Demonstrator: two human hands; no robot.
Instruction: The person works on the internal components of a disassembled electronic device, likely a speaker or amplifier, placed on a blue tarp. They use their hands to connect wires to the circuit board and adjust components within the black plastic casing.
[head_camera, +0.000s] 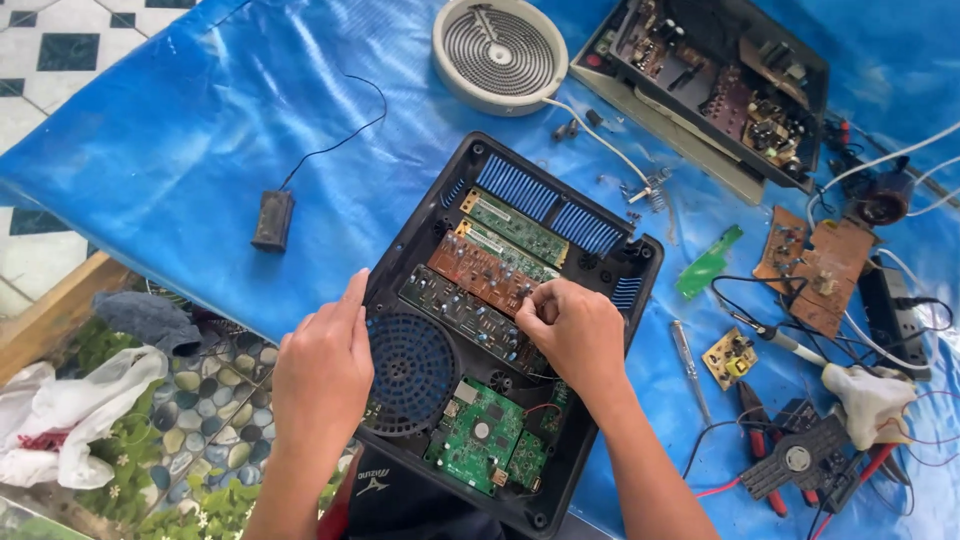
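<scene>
Pinching brown circuit board (487, 270), right hand (578, 330) curled.

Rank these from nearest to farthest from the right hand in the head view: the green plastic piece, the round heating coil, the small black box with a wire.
From the right hand:
1. Green plastic piece, just to its right on the blue sheet.
2. Round heating coil, far side of the table, above the open casing.
3. Small black box, well left, past the left hand.
</scene>
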